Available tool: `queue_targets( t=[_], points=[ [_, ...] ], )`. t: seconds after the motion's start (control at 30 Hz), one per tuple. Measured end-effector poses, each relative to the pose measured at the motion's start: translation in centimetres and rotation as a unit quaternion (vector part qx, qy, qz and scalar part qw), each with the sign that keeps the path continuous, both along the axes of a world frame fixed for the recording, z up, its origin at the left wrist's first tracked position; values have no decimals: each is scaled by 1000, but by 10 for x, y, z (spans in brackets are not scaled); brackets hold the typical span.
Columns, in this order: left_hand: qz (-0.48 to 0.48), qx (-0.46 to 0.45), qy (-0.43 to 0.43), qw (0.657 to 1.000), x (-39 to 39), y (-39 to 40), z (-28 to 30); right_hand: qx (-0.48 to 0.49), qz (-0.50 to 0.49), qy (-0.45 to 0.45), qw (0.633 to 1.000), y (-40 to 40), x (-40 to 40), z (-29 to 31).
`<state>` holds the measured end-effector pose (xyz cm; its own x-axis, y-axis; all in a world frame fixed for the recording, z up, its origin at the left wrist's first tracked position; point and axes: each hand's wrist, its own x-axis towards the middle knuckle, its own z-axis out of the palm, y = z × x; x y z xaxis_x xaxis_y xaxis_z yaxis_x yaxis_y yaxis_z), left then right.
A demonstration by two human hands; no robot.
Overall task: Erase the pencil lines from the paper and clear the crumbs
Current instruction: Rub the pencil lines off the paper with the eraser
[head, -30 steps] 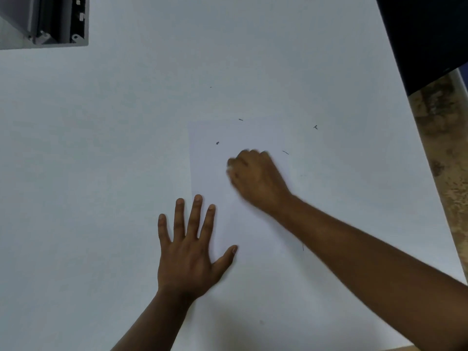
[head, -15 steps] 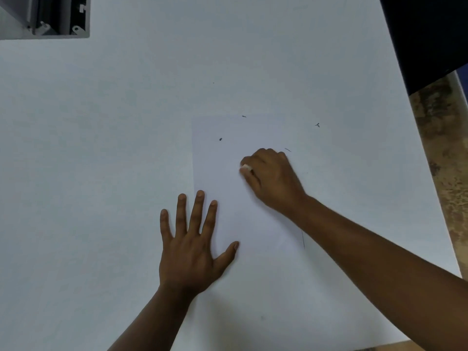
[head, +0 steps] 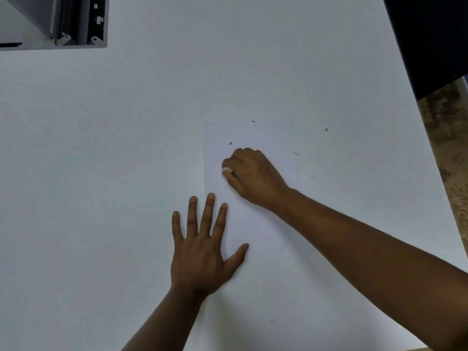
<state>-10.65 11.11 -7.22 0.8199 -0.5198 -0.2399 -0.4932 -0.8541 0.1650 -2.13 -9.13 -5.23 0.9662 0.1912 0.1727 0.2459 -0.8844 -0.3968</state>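
A white sheet of paper [head: 268, 249] lies on the white table, its left edge running down the middle of the view. My left hand [head: 202, 249] rests flat with fingers spread across that left edge, pressing the sheet down. My right hand [head: 253, 176] is closed on a small white eraser [head: 226, 169], whose tip shows at the fingertips and touches the upper left part of the sheet. Dark eraser crumbs [head: 230, 143] lie just above that hand, with more crumbs [head: 296, 154] to its right. A short faint pencil mark [head: 313, 249] shows beside my right forearm.
The white table [head: 101, 173] spreads wide to the left and far side. A grey metal frame [head: 63, 24] sits at the top left corner. A dark panel [head: 430, 39] fills the top right, with mottled brown floor [head: 450, 148] past the table's right edge.
My right hand has slid the eraser left and slightly back toward the far side across the sheet. My left hand has stayed flat in place.
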Motion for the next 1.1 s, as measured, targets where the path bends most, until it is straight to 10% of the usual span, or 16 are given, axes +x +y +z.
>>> queue_targets(
  t=[0.37, 0.73, 1.1],
  points=[
    [-4, -5, -6, 1000, -1, 1, -1, -23, -233, -21, 972, -104, 36, 2],
    [-6, -19, -10, 1000, -1, 1, -2, -23, 193, 42, 980, 7, -15, 7],
    [1, -29, -10, 1000, -1, 0, -1, -17, -18, -14, 1000, -29, 109, 14]
  ],
)
